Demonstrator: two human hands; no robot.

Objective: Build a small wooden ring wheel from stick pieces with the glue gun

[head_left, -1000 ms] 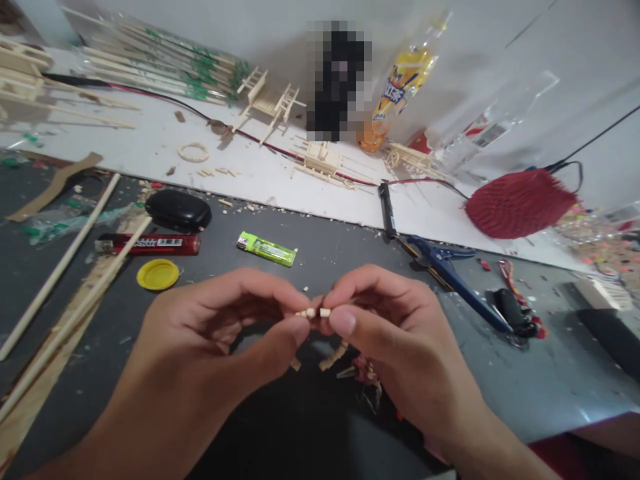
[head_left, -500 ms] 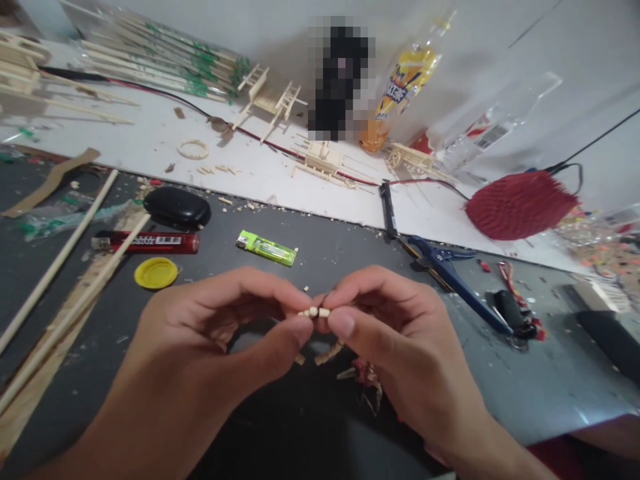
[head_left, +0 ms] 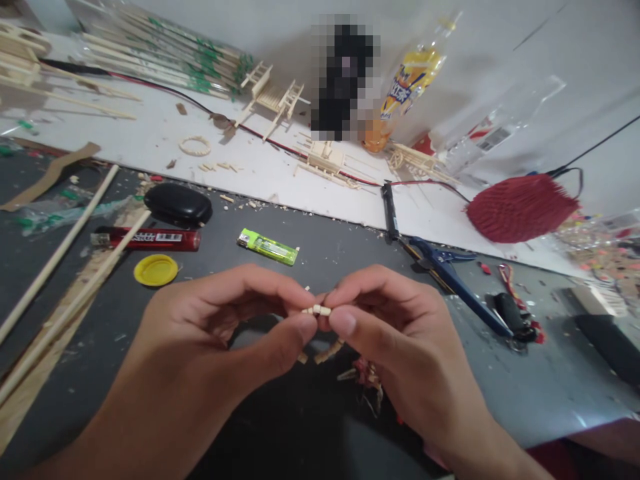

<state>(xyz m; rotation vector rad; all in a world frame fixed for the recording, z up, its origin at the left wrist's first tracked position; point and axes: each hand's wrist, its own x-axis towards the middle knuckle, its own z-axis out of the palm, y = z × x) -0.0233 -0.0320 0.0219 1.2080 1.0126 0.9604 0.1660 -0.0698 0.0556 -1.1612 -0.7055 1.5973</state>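
My left hand (head_left: 230, 333) and my right hand (head_left: 400, 333) meet at the centre, thumb and forefinger of each pinched together. Between the fingertips are small pale wooden pieces (head_left: 320, 310), touching end to end; the left ones run into my left fingertips and the right one into my right. A curved segmented wooden strip (head_left: 330, 351) shows below the fingertips, its upper part hidden by my hands. Beyond them a green lighter (head_left: 269, 247) lies on the dark table (head_left: 330, 427).
At left are a red lighter (head_left: 150, 239), a yellow lid (head_left: 156, 270), a black case (head_left: 178, 205) and long sticks (head_left: 65, 247). Blue pliers (head_left: 460, 287) lie at right. Behind stand small wooden carts (head_left: 275, 97), a bottle (head_left: 407, 87) and a red object (head_left: 520, 208).
The gap between the small pieces at my fingertips has closed, and they now touch. My hands are otherwise nearly still; the view has shifted slightly.
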